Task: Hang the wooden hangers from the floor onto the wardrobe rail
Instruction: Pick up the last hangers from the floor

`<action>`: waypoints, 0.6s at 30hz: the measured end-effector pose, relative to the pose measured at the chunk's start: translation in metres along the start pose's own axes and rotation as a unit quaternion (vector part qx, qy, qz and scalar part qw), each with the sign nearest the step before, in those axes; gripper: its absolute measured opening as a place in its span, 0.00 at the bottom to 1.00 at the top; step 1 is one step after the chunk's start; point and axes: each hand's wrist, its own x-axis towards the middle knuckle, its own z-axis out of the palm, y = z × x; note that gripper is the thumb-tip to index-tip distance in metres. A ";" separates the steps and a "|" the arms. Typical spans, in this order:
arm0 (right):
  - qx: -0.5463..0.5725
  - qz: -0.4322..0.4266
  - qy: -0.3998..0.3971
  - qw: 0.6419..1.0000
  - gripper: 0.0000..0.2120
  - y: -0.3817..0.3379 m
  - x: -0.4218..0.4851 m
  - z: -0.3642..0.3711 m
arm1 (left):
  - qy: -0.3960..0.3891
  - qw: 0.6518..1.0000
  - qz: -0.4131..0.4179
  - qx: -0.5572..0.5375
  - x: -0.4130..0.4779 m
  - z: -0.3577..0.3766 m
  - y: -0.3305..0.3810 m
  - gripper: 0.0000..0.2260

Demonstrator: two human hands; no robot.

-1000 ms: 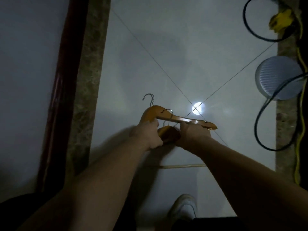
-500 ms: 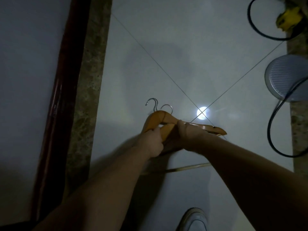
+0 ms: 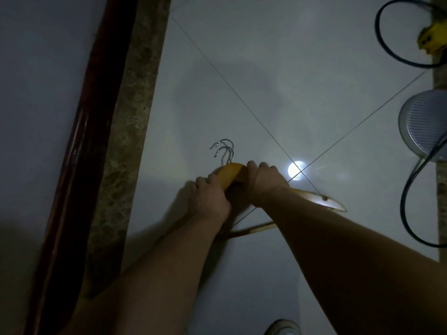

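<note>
Two wooden hangers (image 3: 231, 174) lie stacked just above the pale tiled floor, their metal hooks (image 3: 223, 151) side by side and pointing away from me. My left hand (image 3: 209, 197) grips the left shoulder of the stack. My right hand (image 3: 262, 181) grips the stack just right of the hooks. The right arm of a hanger (image 3: 324, 201) sticks out past my right wrist, and a bottom bar (image 3: 256, 229) shows below my forearms. The wardrobe rail is not in view.
A dark red wooden frame (image 3: 79, 153) and a marbled stone strip (image 3: 128, 131) run along the left. Black cables (image 3: 408, 197), a yellow plug (image 3: 433, 42) and a round ribbed disc (image 3: 425, 124) lie at the right. A white shoe (image 3: 283, 328) shows at the bottom edge.
The two hooks have come together, now lined up one over the other. My right hand has slid left along the hangers toward the hooks, and the stack has shifted slightly.
</note>
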 end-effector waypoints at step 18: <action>0.049 0.048 -0.011 0.998 0.24 -0.001 -0.014 -0.031 | 0.014 0.998 0.064 0.022 -0.001 -0.031 0.015 0.25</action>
